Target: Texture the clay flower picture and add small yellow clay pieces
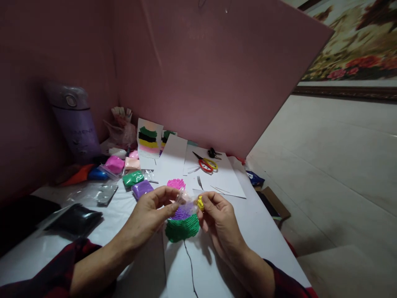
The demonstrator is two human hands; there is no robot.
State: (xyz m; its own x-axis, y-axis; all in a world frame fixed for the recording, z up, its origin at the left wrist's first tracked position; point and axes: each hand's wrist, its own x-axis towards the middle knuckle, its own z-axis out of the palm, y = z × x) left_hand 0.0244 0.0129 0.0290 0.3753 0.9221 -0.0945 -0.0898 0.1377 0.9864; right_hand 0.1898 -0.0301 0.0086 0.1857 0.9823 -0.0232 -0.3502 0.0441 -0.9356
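My left hand (151, 211) pinches a clear plastic wrapper (182, 198) above the table. Beside it, my right hand (218, 217) pinches the wrapper's other end, where a small lump of yellow clay (200, 203) sits between the fingertips. Under both hands lies a white sheet (204, 265) with a clay picture on it: a pink patch (175, 183) at the top, a purple band (181, 213) in the middle and a green band (182, 229) below, with a thin black line running down from it.
Packets of clay in green (132, 178), purple (142, 188), pink (114, 164) and other colours lie at the left. Red and yellow scissors (206, 164) and a fork (200, 182) rest on white paper. A purple bottle (76, 122) stands at the back left. A pink board (211, 74) walls the table.
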